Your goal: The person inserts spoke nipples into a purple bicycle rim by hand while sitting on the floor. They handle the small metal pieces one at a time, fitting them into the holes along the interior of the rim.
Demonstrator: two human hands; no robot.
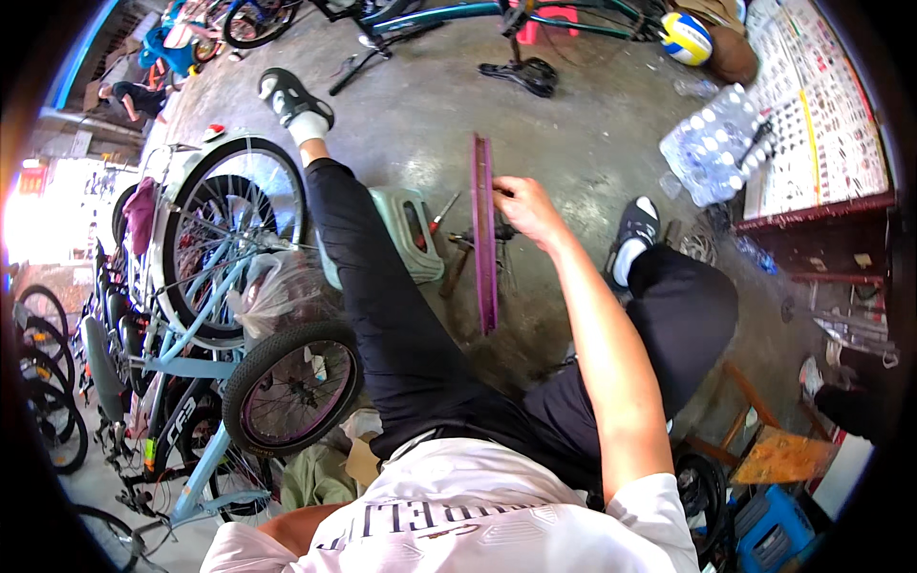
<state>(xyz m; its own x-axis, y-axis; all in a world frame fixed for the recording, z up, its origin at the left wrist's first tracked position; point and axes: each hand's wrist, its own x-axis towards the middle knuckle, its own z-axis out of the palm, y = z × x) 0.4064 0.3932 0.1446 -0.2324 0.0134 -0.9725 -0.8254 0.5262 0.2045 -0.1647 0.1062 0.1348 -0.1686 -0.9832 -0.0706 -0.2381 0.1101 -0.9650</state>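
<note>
A bare purple bicycle wheel rim (485,286) stands upright, almost edge-on to me, between my spread legs. Its dark hub and axle (504,232) stick out to both sides, with thin spokes showing at the right. My right hand (531,212) reaches in from the lower right, its fingers curled and closed at the right side of the wheel, near the upper part of the rim. The fingertips are partly hidden. My left hand is out of the picture; only part of that arm (296,525) shows at the lower edge. No tyre is on this rim.
Left of the wheel are a pale green plastic stool (387,205), a red-handled screwdriver (442,215) and a hammer (456,270). Bicycles and a small tyred wheel (294,387) crowd the left. Bottled water (709,143) stands right; a bicycle saddle (523,76) lies ahead.
</note>
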